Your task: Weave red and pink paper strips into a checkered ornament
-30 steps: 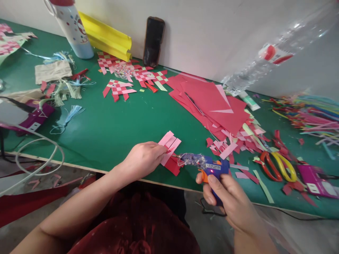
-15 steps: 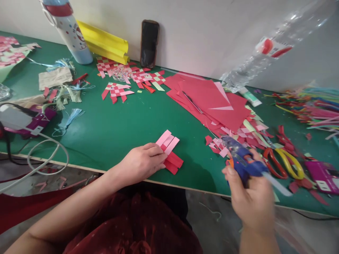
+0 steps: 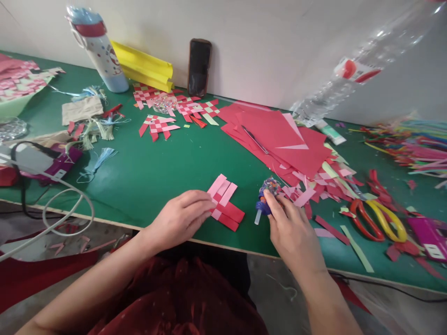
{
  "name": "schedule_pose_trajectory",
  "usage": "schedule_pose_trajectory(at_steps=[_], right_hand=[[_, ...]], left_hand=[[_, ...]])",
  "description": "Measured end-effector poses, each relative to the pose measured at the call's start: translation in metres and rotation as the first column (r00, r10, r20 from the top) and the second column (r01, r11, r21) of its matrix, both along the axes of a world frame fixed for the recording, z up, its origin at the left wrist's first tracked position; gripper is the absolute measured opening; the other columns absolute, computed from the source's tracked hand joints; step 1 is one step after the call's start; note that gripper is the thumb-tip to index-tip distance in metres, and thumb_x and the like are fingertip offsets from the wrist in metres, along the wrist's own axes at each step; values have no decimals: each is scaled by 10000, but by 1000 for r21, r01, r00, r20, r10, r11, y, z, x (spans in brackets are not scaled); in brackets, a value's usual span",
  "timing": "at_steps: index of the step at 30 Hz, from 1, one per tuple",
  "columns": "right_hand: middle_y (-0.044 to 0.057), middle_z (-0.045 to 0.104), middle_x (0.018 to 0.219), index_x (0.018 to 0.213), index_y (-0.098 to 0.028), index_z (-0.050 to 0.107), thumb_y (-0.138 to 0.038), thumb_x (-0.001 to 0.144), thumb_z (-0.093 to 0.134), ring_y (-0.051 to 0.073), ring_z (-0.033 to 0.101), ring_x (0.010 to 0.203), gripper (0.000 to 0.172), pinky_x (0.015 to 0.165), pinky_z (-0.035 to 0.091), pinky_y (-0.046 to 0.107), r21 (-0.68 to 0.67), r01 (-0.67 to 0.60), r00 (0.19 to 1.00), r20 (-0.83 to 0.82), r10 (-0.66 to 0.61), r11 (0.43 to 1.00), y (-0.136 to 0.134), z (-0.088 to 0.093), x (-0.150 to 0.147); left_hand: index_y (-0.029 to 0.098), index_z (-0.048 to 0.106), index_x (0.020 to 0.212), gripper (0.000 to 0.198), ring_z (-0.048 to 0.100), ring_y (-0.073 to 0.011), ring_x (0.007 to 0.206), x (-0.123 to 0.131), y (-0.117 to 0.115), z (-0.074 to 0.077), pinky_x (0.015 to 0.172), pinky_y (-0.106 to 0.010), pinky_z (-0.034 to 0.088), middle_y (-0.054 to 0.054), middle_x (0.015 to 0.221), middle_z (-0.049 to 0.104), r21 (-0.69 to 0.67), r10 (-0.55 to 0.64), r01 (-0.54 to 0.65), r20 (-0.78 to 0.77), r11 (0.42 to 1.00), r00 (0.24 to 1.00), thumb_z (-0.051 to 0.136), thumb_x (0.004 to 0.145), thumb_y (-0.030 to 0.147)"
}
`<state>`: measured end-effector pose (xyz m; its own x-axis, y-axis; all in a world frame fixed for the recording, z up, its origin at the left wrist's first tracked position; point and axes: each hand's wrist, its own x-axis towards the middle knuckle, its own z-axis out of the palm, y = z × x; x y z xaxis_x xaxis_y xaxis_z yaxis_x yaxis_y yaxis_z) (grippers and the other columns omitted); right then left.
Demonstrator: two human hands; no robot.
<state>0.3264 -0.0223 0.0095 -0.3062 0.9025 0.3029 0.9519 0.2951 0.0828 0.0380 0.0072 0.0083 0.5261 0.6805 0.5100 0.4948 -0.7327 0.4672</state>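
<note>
A small woven piece of pink and red paper strips (image 3: 228,211) lies flat near the table's front edge. My left hand (image 3: 183,215) is at its left side, fingers pressed together on that edge; the fingertips partly hide the strips. To the right of the weave, my right hand (image 3: 293,230) is closed around a blue glue gun (image 3: 262,207) held low over the table. A whitish glue stick juts out of the gun's rear, toward me, and its nozzle side points away.
Red paper sheets (image 3: 265,135) with a pen (image 3: 256,140) lie behind, beside paper scraps. Scissors (image 3: 366,221) lie right. A clear plastic bottle (image 3: 356,70), phone (image 3: 199,67) and flask (image 3: 101,56) stand along the wall. Cables (image 3: 70,186) and tassels (image 3: 99,163) are left.
My right hand has brought the glue gun leftward and lower, close to the weave. My left fingers have drawn back to the weave's left edge, uncovering more strips.
</note>
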Motion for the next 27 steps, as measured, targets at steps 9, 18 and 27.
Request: schedule_pose_trajectory(at_steps=[9, 18, 27], right_hand=[[150, 537, 1319, 1472, -210, 355, -208, 938, 445, 325, 525, 1169, 542, 943, 483, 500, -180, -61, 995, -89, 45, 982, -5, 13, 9], [107, 599, 1287, 1348, -226, 503, -249, 947, 463, 269, 528, 1209, 404, 1032, 436, 484, -105, -148, 928, -358, 102, 983, 30, 47, -41], [109, 677, 993, 1121, -172, 622, -346, 849, 588, 261, 601, 969, 325, 868, 454, 414, -496, -119, 920, -381, -93, 860, 104, 28, -87]], left_hand=[[153, 554, 1240, 573, 480, -314, 1191, -8, -3, 0, 1010, -492, 417, -124, 1214, 608, -99, 265, -311, -324, 945, 908, 695, 811, 506], [183, 627, 1146, 370, 499, -301, 1118, 6, 1, -2, 972, -477, 376, -103, 1149, 616, -109, 319, -376, -346, 920, 882, 648, 870, 428], [195, 621, 1126, 349, 500, -288, 1121, 7, 0, -5, 991, -466, 352, -88, 1168, 614, -103, 330, -378, -319, 920, 888, 656, 854, 412]])
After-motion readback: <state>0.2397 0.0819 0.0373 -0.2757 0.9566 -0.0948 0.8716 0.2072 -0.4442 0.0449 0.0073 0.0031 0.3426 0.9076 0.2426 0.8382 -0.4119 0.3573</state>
